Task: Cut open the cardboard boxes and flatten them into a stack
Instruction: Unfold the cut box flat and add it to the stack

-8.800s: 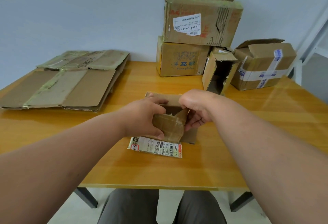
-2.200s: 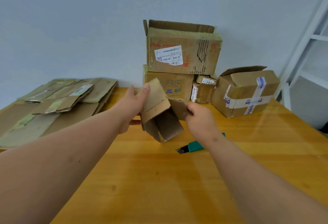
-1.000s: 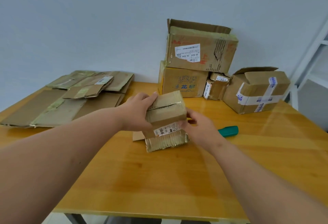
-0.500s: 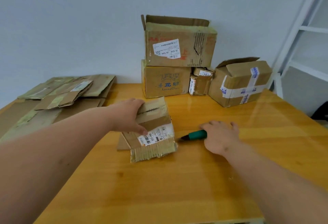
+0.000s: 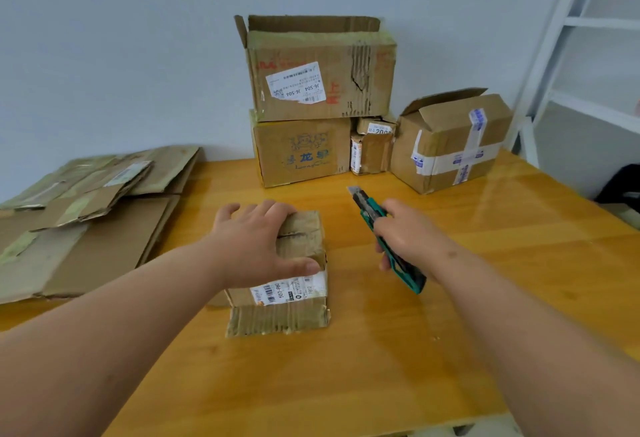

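Right now the small box (image 5: 287, 263) sits at table centre, taped top seam facing up, shipping label on the near face. Left hand (image 5: 254, 246) lies flat over its left half, fingers spread and relaxed, thumb along the near top edge: pinning, not gripping. Right hand (image 5: 403, 239) at 3 o'clock of the box, fingers wrapped round the green utility knife (image 5: 384, 232), blade out and pointing toward 12, well clear of the cardboard. Step in hand looks like slitting the top seam. Advice: enter at the far end of the seam, draw shallow along the tape line, and first slide the left thumb off the near edge since it sits close to the blade path. Keep downward pressure so the light box doesn't skate on the glossy table (image 5: 381, 367). Flattened stack (image 5: 93, 225) waits at 9 o'clock; uncut boxes (image 5: 322, 97) at 12 to 1 o'clock against the wall.
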Action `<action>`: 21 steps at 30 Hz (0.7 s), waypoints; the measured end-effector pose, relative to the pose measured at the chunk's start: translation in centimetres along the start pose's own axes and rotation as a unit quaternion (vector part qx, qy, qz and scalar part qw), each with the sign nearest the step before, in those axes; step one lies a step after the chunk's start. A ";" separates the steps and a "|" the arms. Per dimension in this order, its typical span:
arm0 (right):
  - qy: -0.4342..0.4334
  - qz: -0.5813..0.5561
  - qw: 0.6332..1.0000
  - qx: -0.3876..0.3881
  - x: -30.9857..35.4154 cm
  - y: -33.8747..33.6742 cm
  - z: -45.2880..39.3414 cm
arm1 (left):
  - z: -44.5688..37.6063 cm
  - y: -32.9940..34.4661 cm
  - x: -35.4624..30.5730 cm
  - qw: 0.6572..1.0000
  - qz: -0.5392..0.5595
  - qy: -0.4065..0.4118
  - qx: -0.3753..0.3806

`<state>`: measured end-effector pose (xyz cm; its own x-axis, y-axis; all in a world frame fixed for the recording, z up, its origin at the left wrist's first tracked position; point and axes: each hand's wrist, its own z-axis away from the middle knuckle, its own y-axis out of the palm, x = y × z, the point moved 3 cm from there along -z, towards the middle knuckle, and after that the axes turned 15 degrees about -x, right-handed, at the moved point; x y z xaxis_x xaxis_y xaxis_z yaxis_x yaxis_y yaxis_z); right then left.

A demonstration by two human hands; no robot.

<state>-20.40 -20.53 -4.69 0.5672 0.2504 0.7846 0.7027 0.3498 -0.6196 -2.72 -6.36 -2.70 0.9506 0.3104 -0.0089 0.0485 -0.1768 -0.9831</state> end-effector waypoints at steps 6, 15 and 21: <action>-0.040 -0.004 0.997 0.071 0.0 0.1 2.0 | 0.0 0.3 -0.3 1.000 -0.006 0.006 -0.017; -0.066 -0.013 0.994 0.084 -0.1 0.6 2.2 | -0.1 0.8 -0.2 1.000 -0.018 0.001 -0.012; -0.047 -0.032 0.996 0.074 -0.1 0.6 2.1 | -0.2 0.9 -0.1 1.000 -0.023 0.001 -0.010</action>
<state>-20.94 -18.41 -5.08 0.4751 0.3050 0.8254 0.6613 0.4950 -0.5636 -2.71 -6.75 -3.54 0.9480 0.3161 0.0376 0.0992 -0.1810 -0.9785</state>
